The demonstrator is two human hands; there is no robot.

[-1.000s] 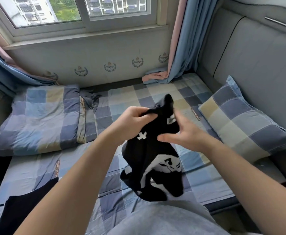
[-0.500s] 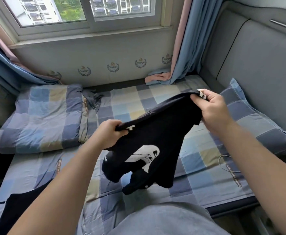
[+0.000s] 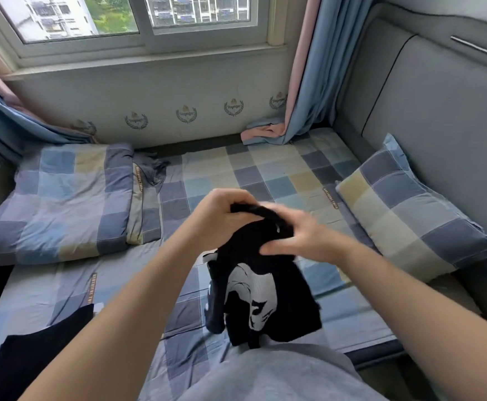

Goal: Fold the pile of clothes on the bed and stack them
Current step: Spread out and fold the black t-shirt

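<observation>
A black T-shirt with a white print [image 3: 261,293] hangs bunched in the air above the checked bed [image 3: 265,175]. My left hand [image 3: 222,215] grips its top edge from the left. Just to the right, my right hand [image 3: 297,238] is blurred and lies on the same bunched top, with its thumb under the cloth and its fingers over it. The two hands are close together, almost touching. At the bottom left corner a second dark garment [image 3: 34,360] lies flat on the sheet, partly hidden by my left forearm.
A folded checked duvet [image 3: 60,198] lies at the left of the bed and a checked pillow [image 3: 410,212] leans at the right against the grey padded headboard [image 3: 427,111]. Blue and pink curtains [image 3: 303,68] hang by the window. A crumpled grey cloth [image 3: 152,169] lies near the duvet.
Half a second ago my hands held the shirt stretched wide apart; now my right hand has swung back left to meet my left hand, and the shirt hangs bunched again.
</observation>
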